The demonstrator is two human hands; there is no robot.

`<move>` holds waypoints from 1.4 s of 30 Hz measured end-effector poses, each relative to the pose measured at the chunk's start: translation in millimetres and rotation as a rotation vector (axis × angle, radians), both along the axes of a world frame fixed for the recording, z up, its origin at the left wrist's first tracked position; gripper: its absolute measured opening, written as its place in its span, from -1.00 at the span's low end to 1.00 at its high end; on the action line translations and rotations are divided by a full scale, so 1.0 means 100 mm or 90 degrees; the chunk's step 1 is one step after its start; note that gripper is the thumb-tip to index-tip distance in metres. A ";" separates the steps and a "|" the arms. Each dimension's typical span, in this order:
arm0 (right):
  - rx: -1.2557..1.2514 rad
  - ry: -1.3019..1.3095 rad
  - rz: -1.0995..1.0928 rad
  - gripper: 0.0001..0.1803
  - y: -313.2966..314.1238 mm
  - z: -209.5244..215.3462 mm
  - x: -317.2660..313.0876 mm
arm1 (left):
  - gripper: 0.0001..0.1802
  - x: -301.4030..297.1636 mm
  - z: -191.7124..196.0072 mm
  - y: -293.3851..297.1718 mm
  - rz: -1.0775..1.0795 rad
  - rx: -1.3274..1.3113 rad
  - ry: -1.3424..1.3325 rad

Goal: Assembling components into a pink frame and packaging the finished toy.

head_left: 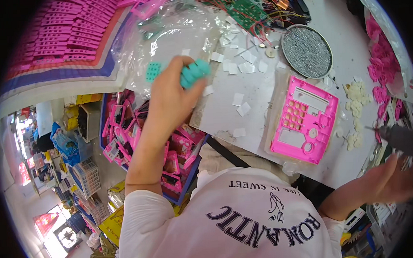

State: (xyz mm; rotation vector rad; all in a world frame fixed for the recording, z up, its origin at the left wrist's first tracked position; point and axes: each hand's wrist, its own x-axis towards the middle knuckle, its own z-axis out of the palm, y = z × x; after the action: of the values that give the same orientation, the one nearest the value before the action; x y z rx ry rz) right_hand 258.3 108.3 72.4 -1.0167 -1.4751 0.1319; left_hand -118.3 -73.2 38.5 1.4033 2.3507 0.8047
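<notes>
Head: left fingers [178, 62] grip teal pieces [195, 74] near table edge [225, 134]; right fingers [390, 166] blurred, unclear.

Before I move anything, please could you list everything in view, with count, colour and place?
Turquoise pads: several, turquoise, in left hand
Loose pad: one, turquoise, at clear bag
Clear bag: one, transparent, table's left
Pink casing: one, pink, on white table
Round dish: one, pale-rimmed, beyond pink casing, holding grey bits
Paper-like squares: many, white, mid-table
Circuit boards: several, green, far edge, among wires
Stacked casings: many, pink, upper left
Crate: one, blue, below table, holding pink parts
Small pieces: many, cream, right of pink casing
Tool: one, dark grey, blurred, near right hand
Fan: one, dark, lower left
Shirt: one, white, on the person
Left hand: one, bare, above table
Right hand: one, bare, blurred, right edge
</notes>
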 end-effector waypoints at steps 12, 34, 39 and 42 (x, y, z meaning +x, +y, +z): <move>-0.182 -0.417 0.709 -0.56 -0.76 -0.37 -0.58 | -0.32 1.24 0.00 -0.08 -0.078 -0.152 -1.151; -0.319 -0.482 0.861 -0.44 0.22 -0.54 -1.00 | -0.47 0.94 -0.15 -0.20 -0.025 0.031 -0.893; -0.269 -0.436 0.825 -0.50 0.14 -0.51 -0.89 | -0.52 0.92 -0.22 -0.22 -0.079 0.051 -0.862; -0.174 -0.401 0.846 -0.51 -0.08 -0.37 -0.77 | -0.49 1.06 -0.13 -0.07 -0.182 0.050 -0.566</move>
State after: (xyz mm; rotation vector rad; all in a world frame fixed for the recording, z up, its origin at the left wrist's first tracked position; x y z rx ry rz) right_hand 181.1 100.3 35.9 -0.0856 -2.5668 1.0486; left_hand -12.6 -79.9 25.5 1.0469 1.4233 1.1347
